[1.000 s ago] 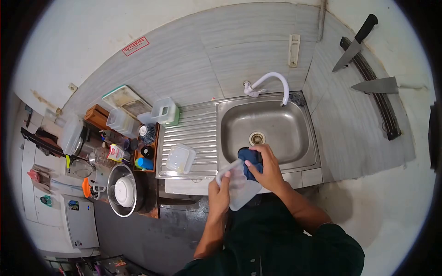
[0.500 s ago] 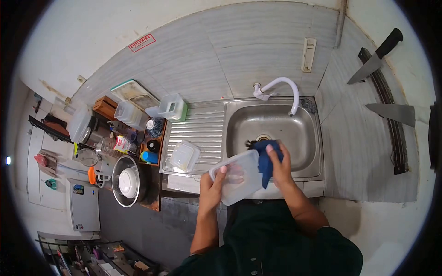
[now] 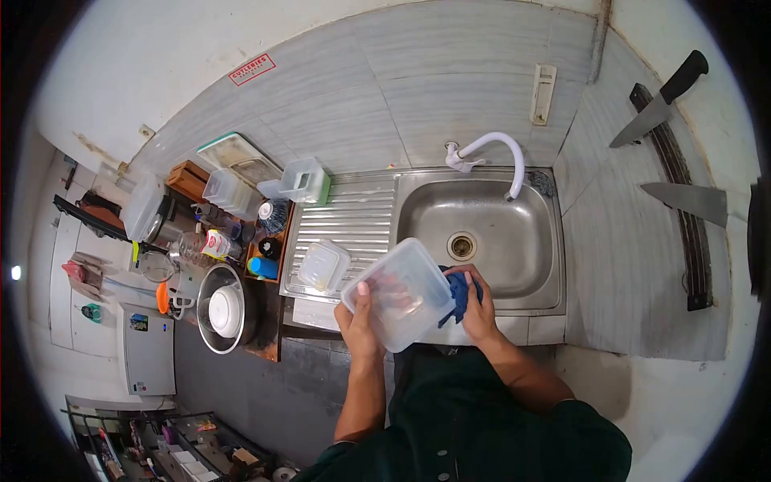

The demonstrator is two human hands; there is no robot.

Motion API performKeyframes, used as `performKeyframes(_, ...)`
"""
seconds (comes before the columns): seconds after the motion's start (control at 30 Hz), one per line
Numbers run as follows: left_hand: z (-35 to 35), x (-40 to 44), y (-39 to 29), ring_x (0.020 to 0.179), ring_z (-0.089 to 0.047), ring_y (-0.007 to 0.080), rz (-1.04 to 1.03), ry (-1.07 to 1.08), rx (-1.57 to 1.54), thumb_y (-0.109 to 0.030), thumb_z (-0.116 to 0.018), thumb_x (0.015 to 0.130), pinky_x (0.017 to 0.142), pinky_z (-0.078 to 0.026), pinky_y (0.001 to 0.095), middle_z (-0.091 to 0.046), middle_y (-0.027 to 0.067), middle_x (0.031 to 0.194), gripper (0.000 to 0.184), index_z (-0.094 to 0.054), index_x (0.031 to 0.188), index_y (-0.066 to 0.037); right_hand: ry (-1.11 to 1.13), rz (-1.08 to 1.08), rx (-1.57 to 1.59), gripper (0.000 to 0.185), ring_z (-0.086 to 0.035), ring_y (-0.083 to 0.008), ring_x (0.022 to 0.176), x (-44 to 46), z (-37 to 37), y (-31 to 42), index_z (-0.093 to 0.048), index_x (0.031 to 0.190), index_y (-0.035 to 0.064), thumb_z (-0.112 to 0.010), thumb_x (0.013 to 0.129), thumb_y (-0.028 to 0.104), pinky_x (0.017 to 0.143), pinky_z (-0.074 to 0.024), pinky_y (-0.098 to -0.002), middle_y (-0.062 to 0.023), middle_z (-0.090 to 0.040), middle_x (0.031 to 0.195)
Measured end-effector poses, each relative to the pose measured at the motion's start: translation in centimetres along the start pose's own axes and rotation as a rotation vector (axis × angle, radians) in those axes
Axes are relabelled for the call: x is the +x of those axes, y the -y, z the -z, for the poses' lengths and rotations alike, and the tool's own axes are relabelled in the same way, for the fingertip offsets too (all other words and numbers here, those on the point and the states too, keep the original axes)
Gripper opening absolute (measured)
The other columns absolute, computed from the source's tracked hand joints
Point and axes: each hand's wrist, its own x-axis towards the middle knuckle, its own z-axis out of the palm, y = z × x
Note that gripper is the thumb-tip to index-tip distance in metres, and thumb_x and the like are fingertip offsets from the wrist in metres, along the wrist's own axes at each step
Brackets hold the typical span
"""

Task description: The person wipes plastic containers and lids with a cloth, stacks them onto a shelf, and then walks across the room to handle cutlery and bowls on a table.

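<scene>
Your left hand [image 3: 361, 329] has a boxy frosted plastic container [image 3: 401, 301], your right hand [image 3: 477, 312] a crumpled navy fabric cloth [image 3: 458, 296]
Left fingers clamp its left edge, right ones bunch round the cloth by its right edge, so it's between them. Looks near-square, can't call a long axis. Rectangular steel sink basin [image 3: 514, 241] lies beyond your fingers.

Smooth plastic container [image 3: 401, 296], matt cloth [image 3: 461, 292]

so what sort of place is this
Most likely a kitchen washing-up corner: there is a steel sink with a white tap and a ribbed drainboard, and knives hang on a rack on the wall to its right.
</scene>
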Motion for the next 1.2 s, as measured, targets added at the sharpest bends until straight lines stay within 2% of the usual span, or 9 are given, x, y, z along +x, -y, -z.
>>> performKeyframes(0.13, -1.0, -0.4, 0.1, 0.099, -0.074, 0.0315, -0.071, -0.184, -0.159, -0.036, -0.058, 0.111, 0.084, -0.064, 0.0450, -0.071, 0.0226, 0.121, 0.050, -0.061, 0.134, 0.009, -0.032, -0.111, -0.123, 0.032, -0.059, -0.0114, 0.109, -2.8, -0.8, 0.6, -0.062, 0.122, 0.0016, -0.050, 0.115, 0.030, 0.100, -0.0466, -0.0278, -0.0056, -0.066, 0.112)
performKeyframes(0.17, -1.3, -0.5, 0.6, 0.099, -0.074, 0.0315, -0.072, -0.183, -0.162, -0.036, -0.058, 0.111, 0.084, -0.064, 0.0450, -0.071, 0.0226, 0.121, 0.050, -0.061, 0.134, 0.009, 0.105, 0.102, -0.234, 0.027, -0.056, -0.0135, 0.111, -2.9, -1.0, 0.7, -0.059, 0.127, 0.0024, -0.051, 0.113, 0.024, 0.101, -0.0454, -0.0296, -0.0046, -0.062, 0.114)
performKeyframes(0.33, -2.5, -2.2, 3.6, 0.109, -0.072, 0.0330, -0.129, -0.186, -0.251, -0.038, -0.052, 0.113, 0.095, -0.060, 0.0492, -0.067, 0.0225, 0.130, 0.053, -0.056, 0.140, 0.007, 0.109, 0.005, -0.092, 0.030, -0.059, -0.0142, 0.113, -4.8, -1.9, -1.0, -0.064, 0.126, -0.0009, -0.061, 0.108, 0.022, 0.103, -0.0457, -0.0316, -0.0065, -0.068, 0.119)
performKeyframes(0.57, 1.3, -2.1, 2.4, 0.109, -0.070, 0.0272, -0.137, 0.232, -0.163, -0.016, -0.074, 0.094, 0.094, -0.060, 0.0417, -0.069, 0.0188, 0.127, 0.054, -0.056, 0.141, 0.005, 0.171, 0.095, -0.486, 0.022, -0.063, -0.0143, 0.087, -1.9, 3.2, 1.9, -0.071, 0.107, -0.0047, -0.067, 0.093, 0.011, 0.083, -0.0526, -0.0314, -0.0100, -0.071, 0.091)
performKeyframes(0.7, 1.9, -2.2, 1.5, 0.102, -0.071, 0.0214, -0.021, 0.347, 0.094, -0.017, -0.075, 0.096, 0.084, -0.060, 0.0357, -0.072, 0.0164, 0.121, 0.043, -0.065, 0.131, 0.006, 0.388, 0.159, -0.763, 0.018, -0.059, -0.0180, 0.073, -0.1, 4.8, 5.2, -0.066, 0.090, -0.0025, -0.074, 0.090, 0.014, 0.071, -0.0487, -0.0348, -0.0147, -0.058, 0.078)
performKeyframes(0.83, -0.8, -2.6, 3.6, 0.078, -0.067, 0.0129, 0.087, 0.023, 0.076, -0.024, -0.077, 0.099, 0.068, -0.055, 0.0296, -0.071, 0.0041, 0.093, 0.032, -0.075, 0.114, 0.005, 0.298, 0.150, -0.644, 0.015, -0.060, -0.0156, 0.076, 0.1, 3.8, 5.1, -0.067, 0.090, 0.0008, -0.074, 0.092, 0.014, 0.073, -0.0493, -0.0321, -0.0109, -0.061, 0.079)
performKeyframes(0.93, -4.5, -3.6, 6.7, 0.072, -0.061, 0.0101, -0.003, -0.282, -0.150, -0.030, -0.075, 0.102, 0.063, -0.052, 0.0279, -0.066, -0.0002, 0.087, 0.031, -0.076, 0.108, 0.000, -0.289, -0.119, 0.347, 0.009, -0.061, -0.0118, 0.091, -0.5, 0.8, 2.4, -0.063, 0.109, 0.0126, -0.064, 0.103, 0.020, 0.083, -0.0515, -0.0285, 0.0015, -0.061, 0.099)
performKeyframes(1.0, -6.6, -3.9, 7.5, 0.076, -0.062, 0.0098, -0.045, -0.491, -0.318, -0.032, -0.072, 0.104, 0.066, -0.053, 0.0273, -0.067, 0.0008, 0.090, 0.031, -0.073, 0.110, -0.002, -0.400, -0.026, 0.361, 0.017, -0.059, -0.0099, 0.096, -1.4, -1.5, 1.8, -0.060, 0.115, 0.0128, -0.064, 0.105, 0.025, 0.086, -0.0506, -0.0278, 0.0016, -0.060, 0.104)
performKeyframes(1.2, -5.5, -2.4, 7.4, 0.089, -0.066, 0.0148, 0.011, -0.463, -0.378, -0.035, -0.066, 0.108, 0.077, -0.056, 0.0320, -0.069, 0.0052, 0.103, 0.035, -0.067, 0.119, -0.001, -0.194, 0.041, -0.077, 0.023, -0.051, -0.0059, 0.094, -4.6, -2.2, 0.3, -0.053, 0.112, 0.0077, -0.070, 0.101, 0.018, 0.083, -0.0451, -0.0236, 0.0022, -0.054, 0.100)
